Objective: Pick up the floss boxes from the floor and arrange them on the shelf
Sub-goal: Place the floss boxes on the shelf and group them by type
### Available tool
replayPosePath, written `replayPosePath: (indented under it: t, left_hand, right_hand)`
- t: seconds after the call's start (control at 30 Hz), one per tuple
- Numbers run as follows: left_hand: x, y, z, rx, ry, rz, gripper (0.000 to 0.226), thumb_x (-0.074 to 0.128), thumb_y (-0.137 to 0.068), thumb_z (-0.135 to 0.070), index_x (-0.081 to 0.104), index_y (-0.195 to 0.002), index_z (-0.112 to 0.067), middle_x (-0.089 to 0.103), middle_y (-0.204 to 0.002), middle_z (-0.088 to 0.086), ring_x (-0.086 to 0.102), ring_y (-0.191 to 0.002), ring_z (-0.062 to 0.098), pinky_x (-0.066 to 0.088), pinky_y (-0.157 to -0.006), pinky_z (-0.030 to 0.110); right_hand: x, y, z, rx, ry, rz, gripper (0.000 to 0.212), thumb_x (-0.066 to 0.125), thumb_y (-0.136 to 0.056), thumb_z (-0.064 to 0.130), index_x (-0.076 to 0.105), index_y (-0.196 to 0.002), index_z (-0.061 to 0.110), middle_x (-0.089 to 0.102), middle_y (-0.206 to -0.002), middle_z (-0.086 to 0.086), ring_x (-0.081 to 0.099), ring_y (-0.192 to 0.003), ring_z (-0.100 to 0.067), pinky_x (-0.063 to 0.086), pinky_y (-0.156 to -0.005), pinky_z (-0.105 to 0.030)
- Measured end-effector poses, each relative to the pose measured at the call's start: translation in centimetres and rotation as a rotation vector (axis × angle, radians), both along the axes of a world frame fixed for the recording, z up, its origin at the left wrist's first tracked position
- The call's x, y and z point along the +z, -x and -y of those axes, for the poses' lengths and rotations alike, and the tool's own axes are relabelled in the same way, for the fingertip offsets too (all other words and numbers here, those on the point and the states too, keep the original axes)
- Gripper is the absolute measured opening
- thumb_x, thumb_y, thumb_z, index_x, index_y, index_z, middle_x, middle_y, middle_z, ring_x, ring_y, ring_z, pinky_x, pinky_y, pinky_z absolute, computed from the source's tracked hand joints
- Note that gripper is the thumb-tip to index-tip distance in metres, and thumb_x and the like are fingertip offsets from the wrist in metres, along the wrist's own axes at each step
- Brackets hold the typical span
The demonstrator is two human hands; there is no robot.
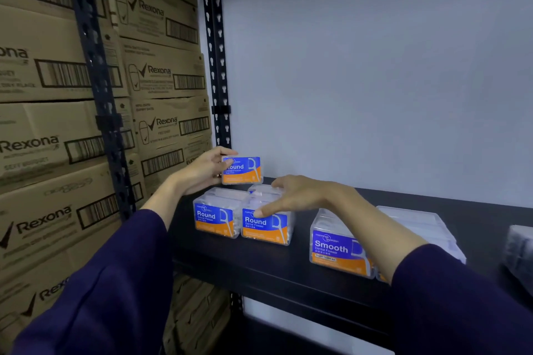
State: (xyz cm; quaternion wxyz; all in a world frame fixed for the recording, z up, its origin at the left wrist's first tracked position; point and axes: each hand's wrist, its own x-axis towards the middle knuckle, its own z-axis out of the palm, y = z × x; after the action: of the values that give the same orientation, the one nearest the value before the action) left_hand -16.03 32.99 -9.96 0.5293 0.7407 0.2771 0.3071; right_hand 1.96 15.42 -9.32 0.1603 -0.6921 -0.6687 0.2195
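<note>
Two clear floss boxes with blue and orange "Round" labels stand side by side on the black shelf (259,265), a left one (216,217) and a right one (266,225). My left hand (202,171) grips a third "Round" box (242,170) and holds it just above those two. My right hand (294,196) rests on top of the right "Round" box with straight fingers, the thumb on its label. A "Smooth" floss box (336,251) stands farther right, partly behind my right forearm, with another clear box (424,228) beside it.
Stacked brown Rexona cartons (57,124) fill the left, behind a black perforated upright (98,81). A second upright (216,52) marks the shelf's left back corner. A white wall (375,66) backs the shelf. A dark blurred object (519,251) sits at the far right.
</note>
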Motion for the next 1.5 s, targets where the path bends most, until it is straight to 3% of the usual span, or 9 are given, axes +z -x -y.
replayPosePath:
  t: [0.27, 0.43, 0.57, 0.73, 0.83, 1.0, 1.13, 1.33, 1.5]
  left_hand:
    - [-1.5, 2.0, -0.3, -0.012, 0.09, -0.083, 0.028, 0.037, -0.102, -0.011, 0.058, -0.121, -0.013, 0.062, -0.123, 0.015, 0.057, -0.116, 0.028, 0.048, -0.094, 0.04]
    - [-2.0, 2.4, 1.7, -0.013, 0.063, -0.169, 0.047, 0.033, -0.101, -0.045, 0.057, -0.126, -0.015, 0.058, -0.131, 0.009, 0.055, -0.121, 0.022, 0.044, -0.1, 0.036]
    - [-1.5, 3.5, 2.9, -0.078, -0.107, -0.296, 0.097, 0.054, -0.056, -0.089, 0.05, -0.134, -0.032, 0.043, -0.141, -0.011, 0.045, -0.126, 0.008, 0.032, -0.109, 0.032]
    - [-1.2, 4.3, 3.2, -0.139, -0.295, -0.573, 0.124, 0.072, -0.037, -0.084, 0.035, -0.144, -0.034, 0.028, -0.153, -0.009, 0.033, -0.137, 0.014, 0.028, -0.116, 0.039]
    - [-1.3, 4.3, 3.4, -0.118, -0.35, -0.636, 0.128, 0.08, -0.031, -0.077, 0.036, -0.143, -0.033, 0.033, -0.146, -0.013, 0.035, -0.134, 0.011, 0.03, -0.114, 0.034]
    - [-1.3, 4.6, 4.2, -0.1, -0.297, -0.561, 0.128, 0.085, -0.027, -0.07, 0.039, -0.141, -0.034, 0.036, -0.143, -0.014, 0.037, -0.13, 0.009, 0.032, -0.109, 0.027]
    - [-3.4, 5.2, 5.5, -0.035, -0.14, -0.217, 0.129, 0.094, -0.037, -0.04, 0.029, -0.148, -0.029, 0.031, -0.149, -0.009, 0.033, -0.132, 0.006, 0.033, -0.108, 0.026]
    - [-4.9, 6.1, 6.6, -0.018, 0.059, 0.008, 0.135, 0.098, -0.026, -0.04, 0.034, -0.145, -0.03, 0.041, -0.147, -0.003, 0.057, -0.117, 0.009, 0.052, -0.09, 0.024]
    - [-5.0, 6.2, 6.9, -0.003, 0.074, 0.018, 0.146, 0.098, -0.023, -0.039, 0.026, -0.149, -0.022, 0.041, -0.149, 0.001, 0.053, -0.125, 0.016, 0.045, -0.1, 0.029]
  right_hand:
    - [-0.1, 0.1, 0.3, -0.012, -0.019, 0.029, 0.073, 0.068, -0.079, 0.055, 0.042, -0.134, 0.015, 0.06, -0.127, 0.0, 0.059, -0.106, -0.013, 0.046, -0.094, -0.029]
    - [-0.2, 0.0, 0.4, -0.019, -0.013, 0.079, 0.087, 0.064, -0.077, 0.063, 0.032, -0.144, 0.018, 0.049, -0.14, 0.0, 0.051, -0.122, -0.016, 0.04, -0.105, -0.034]
    - [0.0, 0.1, 0.7, -0.004, 0.01, 0.06, 0.09, 0.062, -0.077, 0.064, 0.028, -0.147, 0.018, 0.042, -0.146, 0.0, 0.046, -0.128, -0.017, 0.037, -0.108, -0.034]
    - [0.1, -0.1, 1.0, -0.01, 0.099, 0.088, 0.093, 0.064, -0.074, 0.064, 0.025, -0.146, 0.019, 0.046, -0.144, 0.001, 0.052, -0.121, -0.016, 0.04, -0.101, -0.03]
    - [0.4, 0.1, 1.4, -0.015, 0.096, 0.103, 0.088, 0.065, -0.077, 0.06, 0.028, -0.144, 0.017, 0.042, -0.144, 0.0, 0.051, -0.122, -0.017, 0.04, -0.097, -0.028]
    - [0.6, 1.0, 1.2, -0.053, 0.098, 0.104, 0.078, 0.064, -0.078, 0.059, 0.039, -0.135, 0.012, 0.057, -0.133, -0.002, 0.058, -0.115, -0.017, 0.043, -0.094, -0.027]
    - [0.6, 2.8, 1.1, -0.158, 0.048, 0.019, 0.059, 0.07, -0.082, 0.046, 0.043, -0.118, 0.009, 0.058, -0.129, -0.008, 0.056, -0.112, -0.02, 0.045, -0.09, -0.028]
    - [-2.4, 6.4, 0.6, -0.484, -0.223, -0.189, 0.098, 0.082, -0.072, 0.037, 0.023, -0.14, -0.001, 0.028, -0.144, -0.02, 0.031, -0.136, -0.032, 0.036, -0.11, -0.039]
    - [-6.8, 7.0, 0.6, -0.594, -0.572, -0.558, 0.111, 0.089, -0.064, 0.026, 0.018, -0.147, 0.0, 0.031, -0.151, -0.016, 0.033, -0.139, -0.028, 0.034, -0.112, -0.041]
